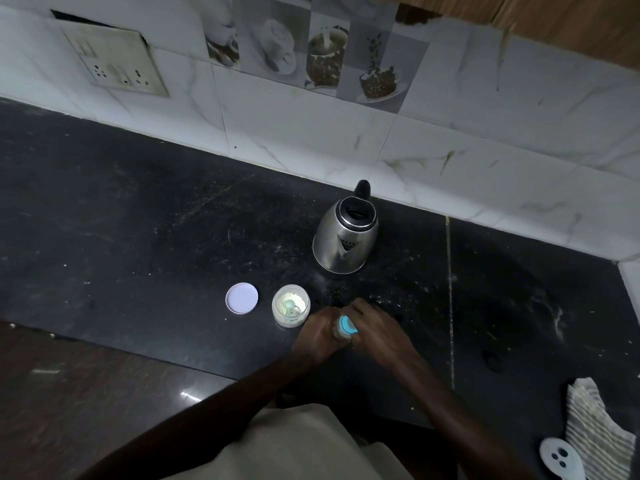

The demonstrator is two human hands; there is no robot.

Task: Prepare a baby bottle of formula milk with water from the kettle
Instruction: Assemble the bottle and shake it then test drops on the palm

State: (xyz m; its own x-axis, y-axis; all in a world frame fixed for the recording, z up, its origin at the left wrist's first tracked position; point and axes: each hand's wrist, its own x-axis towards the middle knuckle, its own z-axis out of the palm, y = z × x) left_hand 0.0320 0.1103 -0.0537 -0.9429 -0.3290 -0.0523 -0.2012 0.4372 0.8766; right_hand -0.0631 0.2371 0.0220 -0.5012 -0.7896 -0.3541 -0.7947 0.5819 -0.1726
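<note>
Centrally, bottle: small baby bottle with a turquoise collar (346, 326), near the front edge of the black speckled stone counter (138, 220), between both hands.
Left hand (317, 336): fingers wrapped closed round the bottle's body.
Right hand (372, 322): fingers curled shut over the collar.
Formula: open clear round jar of pale powder (290, 305), just left of the hands; its flat white lid (241, 298) apart, further left.
Kettle: steel electric kettle, lid open (346, 237), behind, unobstructed.
Right edge: striped cloth (595, 424).
</note>
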